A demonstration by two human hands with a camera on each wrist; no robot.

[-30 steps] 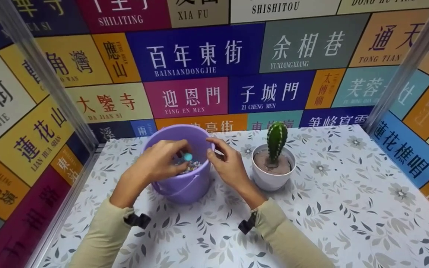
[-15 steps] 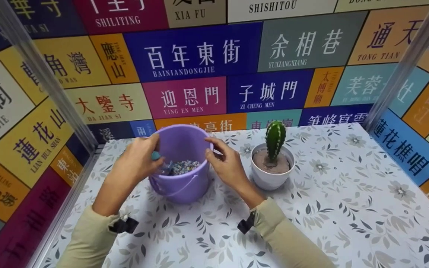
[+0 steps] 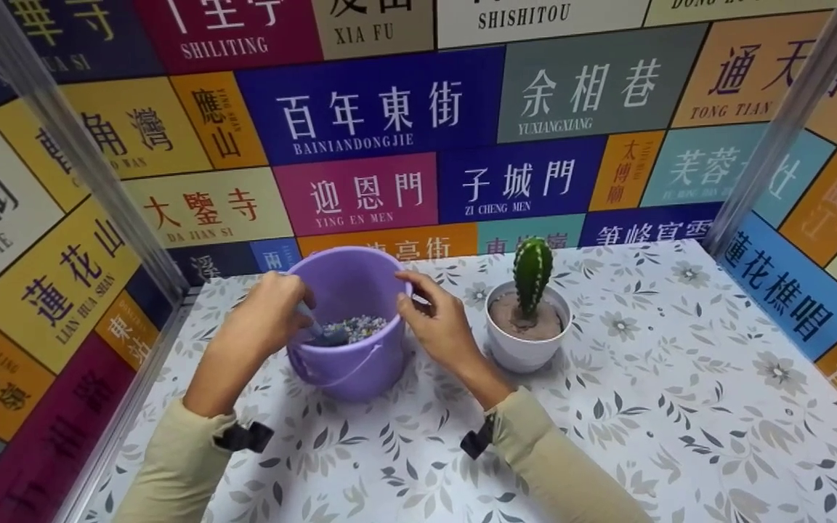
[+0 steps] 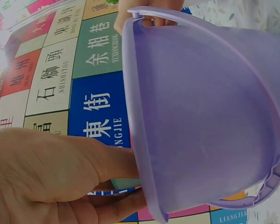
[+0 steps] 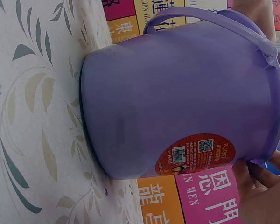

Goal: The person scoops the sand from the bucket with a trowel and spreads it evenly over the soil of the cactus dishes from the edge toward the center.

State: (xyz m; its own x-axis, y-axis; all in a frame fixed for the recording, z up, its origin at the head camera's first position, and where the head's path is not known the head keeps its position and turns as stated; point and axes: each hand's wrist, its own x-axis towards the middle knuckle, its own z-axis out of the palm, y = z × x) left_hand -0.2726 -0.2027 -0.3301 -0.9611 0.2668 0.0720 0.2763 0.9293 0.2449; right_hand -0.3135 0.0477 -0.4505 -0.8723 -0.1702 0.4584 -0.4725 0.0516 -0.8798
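Note:
A purple bucket (image 3: 349, 370) with a hanging handle stands upright on the table, small multicoloured pebbles (image 3: 362, 327) covering its bottom. At its left rim, my left hand (image 3: 262, 312) grips a small bluish scoop (image 3: 330, 336), whose blade dips into the pebbles inside. Most of the scoop's handle is hidden by the fingers, and the left wrist view shows only the bucket's outside. My right hand (image 3: 437, 319) pinches the right rim between thumb and fingers. An orange-red round label (image 5: 198, 156) shows on the bucket wall in the right wrist view.
Right of the bucket, a green cactus (image 3: 532, 276) grows in a white pot (image 3: 526, 354) filled with brownish soil. A leaf-patterned cloth (image 3: 571, 436) covers the table. Behind rises a wall (image 3: 382, 109) of colourful sign panels, with metal posts (image 3: 774, 145) at the corners.
My left hand has drawn left from over the bucket's middle to its left rim, tilting the scoop down so its blade reaches the pebbles. The right hand stays on the rim.

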